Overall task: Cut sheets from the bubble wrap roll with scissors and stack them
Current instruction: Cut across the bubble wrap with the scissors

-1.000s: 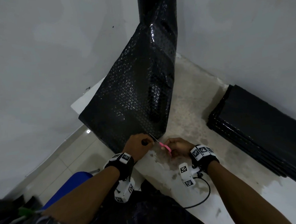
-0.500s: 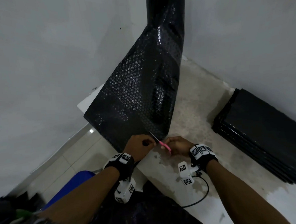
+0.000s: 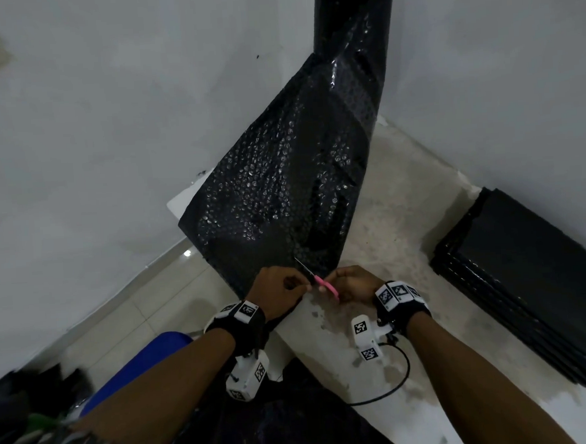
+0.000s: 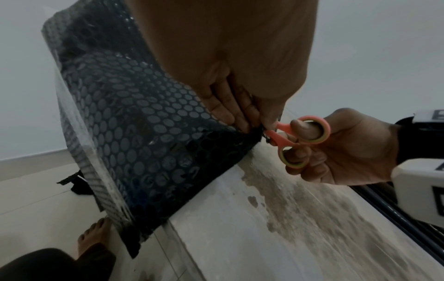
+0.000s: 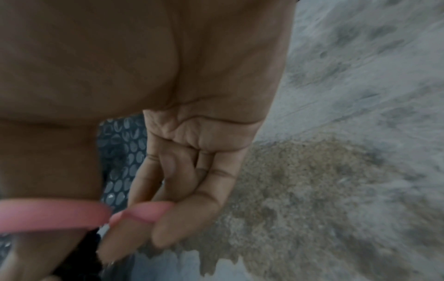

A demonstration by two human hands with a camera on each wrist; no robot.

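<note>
A: Status?
B: We note cut sheets stacked (image 3: 528,276) at right. L hand (image 3: 278,288) pinches bubble wrap (image 3: 276,195) edge; R hand (image 3: 352,283) fingers thru scissors (image 4: 298,138) loops. Cut barely begun, more remaining.

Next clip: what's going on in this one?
A person is cutting black bubble wrap pulled down from a roll standing in the corner. The left hand pinches the sheet's near edge beside the cut. The right hand has its thumb and fingers through the loops of small pink scissors, whose blades are at that edge. A stack of cut sheets lies on the floor to the right. This sheet is not yet cut free.
</note>
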